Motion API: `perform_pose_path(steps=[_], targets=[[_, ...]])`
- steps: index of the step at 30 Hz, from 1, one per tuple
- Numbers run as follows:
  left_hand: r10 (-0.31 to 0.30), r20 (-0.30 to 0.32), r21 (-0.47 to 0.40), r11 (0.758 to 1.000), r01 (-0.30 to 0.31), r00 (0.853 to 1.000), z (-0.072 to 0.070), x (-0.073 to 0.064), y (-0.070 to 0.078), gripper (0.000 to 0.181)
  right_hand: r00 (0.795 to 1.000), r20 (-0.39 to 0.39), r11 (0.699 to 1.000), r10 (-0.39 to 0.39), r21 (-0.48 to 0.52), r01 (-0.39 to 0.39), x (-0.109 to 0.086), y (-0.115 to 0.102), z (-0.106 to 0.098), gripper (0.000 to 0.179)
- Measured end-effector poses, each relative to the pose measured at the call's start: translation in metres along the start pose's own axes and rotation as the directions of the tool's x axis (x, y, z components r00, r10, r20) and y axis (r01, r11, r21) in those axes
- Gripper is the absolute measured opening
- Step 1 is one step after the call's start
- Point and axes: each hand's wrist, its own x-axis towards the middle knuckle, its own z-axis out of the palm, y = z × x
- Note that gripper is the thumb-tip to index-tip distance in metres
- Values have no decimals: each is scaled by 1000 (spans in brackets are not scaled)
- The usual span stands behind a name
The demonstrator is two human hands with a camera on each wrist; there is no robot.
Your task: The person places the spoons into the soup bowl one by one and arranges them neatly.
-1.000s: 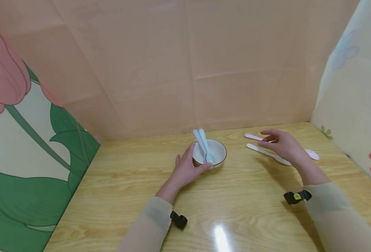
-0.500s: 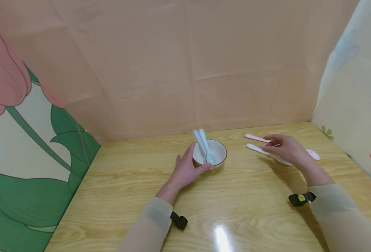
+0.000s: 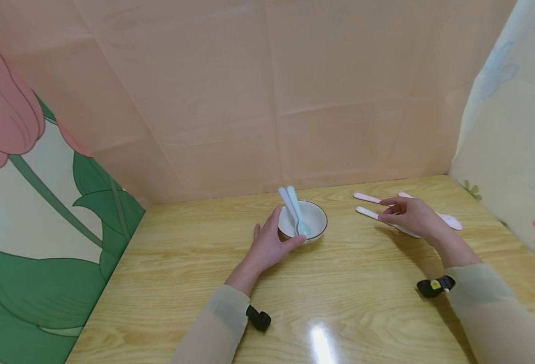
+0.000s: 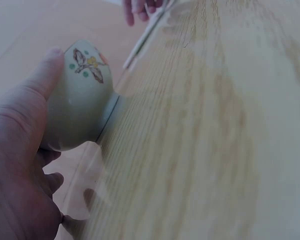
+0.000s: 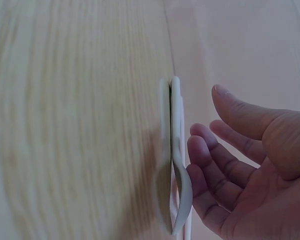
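My left hand (image 3: 267,245) holds a white bowl (image 3: 316,218) with a dark rim, thumb at the near side and fingers round the left. In the left wrist view, the bowl's outer wall (image 4: 80,112) shows a painted sprig. Two spoons lean in it, a light blue one (image 3: 296,207) and a pale lilac one (image 3: 286,199). My right hand (image 3: 410,217) hovers over a white spoon (image 3: 367,213) and pink utensils, fingers loosely bent. In the right wrist view, thumb and fingers stand apart with nothing between them, close above the white spoon (image 5: 182,195).
Left of the hand lies a pink handle (image 3: 367,197); a pink spoon end (image 3: 450,221) shows to its right. Another pink tip (image 3: 404,194) pokes out behind the hand. The wooden table (image 3: 331,298) meets a peach backdrop (image 3: 203,126) just behind the bowl.
My right hand has shifted slightly right and toward me, uncovering a pink tip behind it. My left hand and the bowl have stayed put.
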Motion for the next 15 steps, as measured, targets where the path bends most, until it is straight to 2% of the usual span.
perform_pose_path(steps=[15], targets=[[-4, 6, -8, 1000, 4, 1000, 0, -1, 1, 106, 1000, 13, 1000, -5, -3, 5, 0, 9, 0, 62]])
